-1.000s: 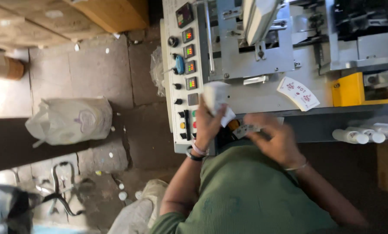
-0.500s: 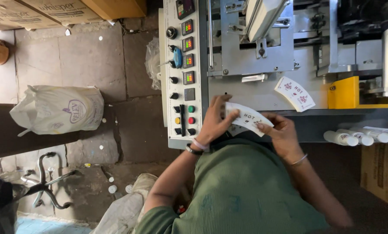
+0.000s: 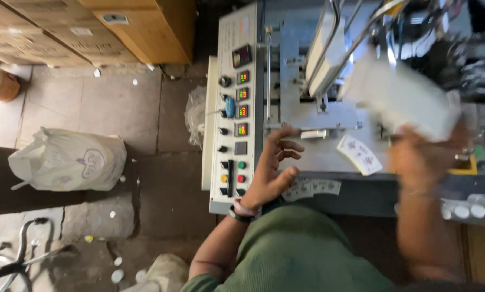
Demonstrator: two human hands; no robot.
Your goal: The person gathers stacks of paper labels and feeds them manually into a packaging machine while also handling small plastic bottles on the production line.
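The left hand [image 3: 269, 173] hovered with fingers spread, empty, just beside the control panel [image 3: 233, 108]. The blurred right hand [image 3: 426, 157] gripped a white paper stack [image 3: 402, 97] above it, a printed blank [image 3: 359, 154] lying between the hands.

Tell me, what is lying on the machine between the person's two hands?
In the head view, a white printed paper fan piece lies on the grey machine bed between the left hand and the blurred right hand, which holds white sheets.

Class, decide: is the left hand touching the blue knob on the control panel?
Apart. The head view shows the left hand lower, clear panel separating it from the blue knob.
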